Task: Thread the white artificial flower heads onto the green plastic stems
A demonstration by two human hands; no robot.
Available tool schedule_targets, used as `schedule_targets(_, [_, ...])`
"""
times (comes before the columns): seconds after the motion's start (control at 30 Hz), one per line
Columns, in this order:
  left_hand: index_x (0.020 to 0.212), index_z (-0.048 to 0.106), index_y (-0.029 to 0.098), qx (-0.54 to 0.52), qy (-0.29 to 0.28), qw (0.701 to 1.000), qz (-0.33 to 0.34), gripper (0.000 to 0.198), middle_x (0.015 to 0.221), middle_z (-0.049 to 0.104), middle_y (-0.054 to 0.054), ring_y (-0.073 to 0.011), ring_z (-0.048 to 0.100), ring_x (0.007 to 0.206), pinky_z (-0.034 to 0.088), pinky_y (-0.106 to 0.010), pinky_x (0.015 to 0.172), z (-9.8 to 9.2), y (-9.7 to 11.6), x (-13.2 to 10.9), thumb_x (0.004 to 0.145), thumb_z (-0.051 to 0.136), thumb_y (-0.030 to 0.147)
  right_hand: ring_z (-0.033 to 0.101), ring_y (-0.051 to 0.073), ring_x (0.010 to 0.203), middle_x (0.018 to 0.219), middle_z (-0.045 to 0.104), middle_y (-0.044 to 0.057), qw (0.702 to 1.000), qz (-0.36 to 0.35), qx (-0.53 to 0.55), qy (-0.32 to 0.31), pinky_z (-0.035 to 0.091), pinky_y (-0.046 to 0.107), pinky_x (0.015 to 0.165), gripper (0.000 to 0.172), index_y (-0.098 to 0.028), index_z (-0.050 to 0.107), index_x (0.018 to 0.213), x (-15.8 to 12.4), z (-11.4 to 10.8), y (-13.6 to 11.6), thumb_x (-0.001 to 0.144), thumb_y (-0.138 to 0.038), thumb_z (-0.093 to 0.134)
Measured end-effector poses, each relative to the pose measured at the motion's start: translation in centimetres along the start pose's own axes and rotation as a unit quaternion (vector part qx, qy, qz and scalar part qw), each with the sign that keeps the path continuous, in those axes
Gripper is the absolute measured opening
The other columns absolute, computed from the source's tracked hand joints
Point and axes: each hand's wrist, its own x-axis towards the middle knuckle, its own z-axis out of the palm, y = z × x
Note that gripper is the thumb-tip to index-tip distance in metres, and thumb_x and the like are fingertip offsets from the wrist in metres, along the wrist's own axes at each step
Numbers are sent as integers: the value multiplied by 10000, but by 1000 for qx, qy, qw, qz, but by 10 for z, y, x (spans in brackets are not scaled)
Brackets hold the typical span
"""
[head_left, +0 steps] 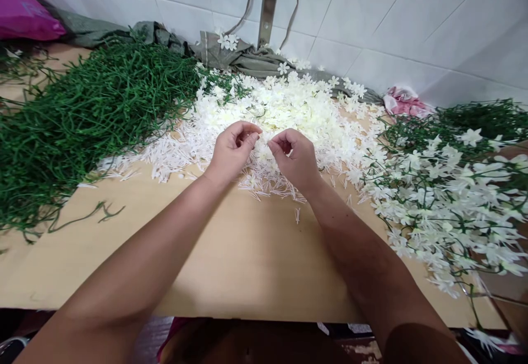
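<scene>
My left hand [231, 149] and right hand [296, 158] both pinch, on what I can't tell; flowered stems [449, 204] at right look finished, many bare stems [103, 89] and loose flowers [289, 103] remain.

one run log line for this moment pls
left hand, right hand: pinching poses, apart, grip unclear | beneath: white artificial blossoms | at left: green artificial stems | at right: flowered stems

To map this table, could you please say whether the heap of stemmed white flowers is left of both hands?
No: the stemmed white flowers are heaped right of the right hand.
</scene>
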Motion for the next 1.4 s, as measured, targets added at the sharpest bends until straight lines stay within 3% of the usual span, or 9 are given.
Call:
schedule_targets(0.33, [705, 649, 134, -129, -34, 985, -107, 65, 660, 645, 14, -71, 561, 620, 444, -206, 626, 2, 11, 1, 671, 650, 79, 452, 85, 586, 641, 523, -25, 999, 11, 38, -16, 397, 264, 594, 136, -187, 525, 685, -2, 1, -3, 804, -205, 586])
schedule_targets(0.6, [784, 664, 150, -229, -54, 957, -167, 158, 622, 629, 34, -55, 567, 573, 447, -190, 602, 0, 10, 2, 650, 745, 174, 477, 80, 606, 674, 553, -20, 993, 20, 113, -10, 426, 255, 592, 143, -192, 533, 715, -1, 3, -5, 838, -250, 578])
schedule_targets(0.7, [722, 628, 144, -227, -43, 954, -191, 153, 581, 614, 38, -51, 560, 544, 408, -176, 547, 2, 8, 2, 651, 758, 181, 515, 85, 656, 768, 568, -6, 991, 35, 129, 13, 458, 252, 604, 136, -205, 538, 792, -2, 5, -3, 811, -309, 624])
schedule_targets(0.8, [700, 594, 144, -217, -35, 956, -195, 131, 542, 589, 44, -50, 536, 519, 395, -174, 535, 3, 9, 1, 700, 722, 171, 554, 95, 729, 911, 575, 18, 988, 42, 147, 18, 487, 243, 608, 255, -222, 547, 928, -4, 8, -3, 754, -342, 688])
schedule_targets(0.93, [670, 543, 142, -188, -53, 964, -183, 132, 540, 564, 43, -49, 514, 505, 392, -179, 541, 5, 14, -1, 769, 621, 103, 531, 80, 629, 748, 571, -21, 988, 16, 152, -17, 470, 242, 582, 87, -211, 564, 844, -6, 9, -4, 806, -264, 621])
schedule_targets(1.13, [683, 521, 154, -50, -78, 987, -134, 125, 599, 521, 38, -66, 472, 547, 386, -212, 573, 1, 11, 4, 784, 560, 90, 498, 81, 602, 656, 544, -33, 992, -3, 125, 13, 427, 252, 575, 120, -190, 551, 685, -2, 5, -2, 781, -191, 623])
schedule_targets(1.23, [735, 574, 166, 130, -14, 990, -43, 56, 704, 563, 0, -109, 499, 664, 413, -265, 677, -21, 3, 14, 780, 566, 133, 482, 86, 591, 633, 528, -39, 990, 12, 141, 19, 418, 261, 571, 139, -197, 529, 656, 1, 3, 1, 752, -176, 629])
schedule_targets(1.3, [816, 625, 181, 261, 66, 963, -3, 90, 875, 613, -44, -148, 533, 778, 422, -324, 793, -40, -3, 21, 778, 555, 140, 479, 92, 596, 624, 527, -39, 988, 26, 150, 20, 419, 271, 576, 148, -204, 520, 643, 3, 1, 3, 743, -171, 625])
schedule_targets(1.4, [892, 661, 196, 410, 97, 906, -32, 149, 1020, 612, -104, -252, 548, 958, 387, -443, 908, -63, -13, 28, 766, 582, 188, 484, 101, 609, 623, 537, -38, 987, 49, 154, 9, 427, 285, 591, 146, -209, 519, 639, 4, 1, 3, 729, -167, 626])
